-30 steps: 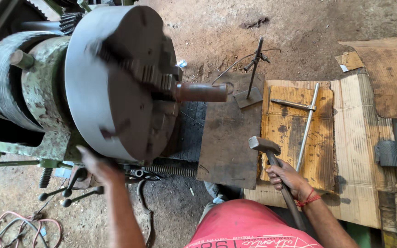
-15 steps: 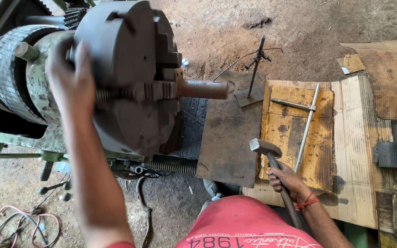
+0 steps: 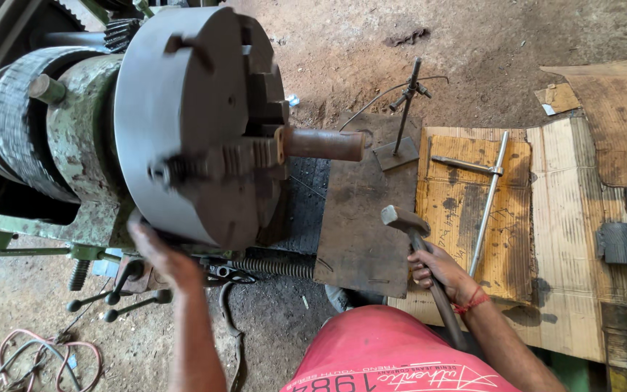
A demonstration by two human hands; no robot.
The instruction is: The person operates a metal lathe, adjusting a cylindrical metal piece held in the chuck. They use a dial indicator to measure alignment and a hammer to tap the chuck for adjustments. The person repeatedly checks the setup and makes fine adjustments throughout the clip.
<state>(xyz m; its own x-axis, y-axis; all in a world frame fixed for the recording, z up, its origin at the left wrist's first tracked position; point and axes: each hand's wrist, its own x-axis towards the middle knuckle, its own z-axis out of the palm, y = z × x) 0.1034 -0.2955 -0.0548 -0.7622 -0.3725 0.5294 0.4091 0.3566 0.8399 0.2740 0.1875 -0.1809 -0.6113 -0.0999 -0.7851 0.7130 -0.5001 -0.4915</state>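
A big grey lathe chuck [image 3: 197,123] fills the upper left, its jaws clamped on a rusty round bar [image 3: 324,144] that sticks out to the right. My left hand [image 3: 155,252] grips the chuck's lower rim from below. My right hand [image 3: 440,272] is closed around the handle of a steel hammer [image 3: 404,221], whose head hovers just above a dark metal plate [image 3: 361,218], lower right of the bar's end.
The green lathe headstock with its belt pulley [image 3: 19,131] sits at far left. A T-handled chuck key [image 3: 488,181] lies on yellowish cardboard [image 3: 466,210]. A thin metal stand [image 3: 404,116] rises behind the plate. Levers [image 3: 121,297] and cables lie on the dirt floor.
My left hand has dropped from the chuck's upper rear edge to its lower rim. The chuck has turned. The hammer and my right hand have barely moved.
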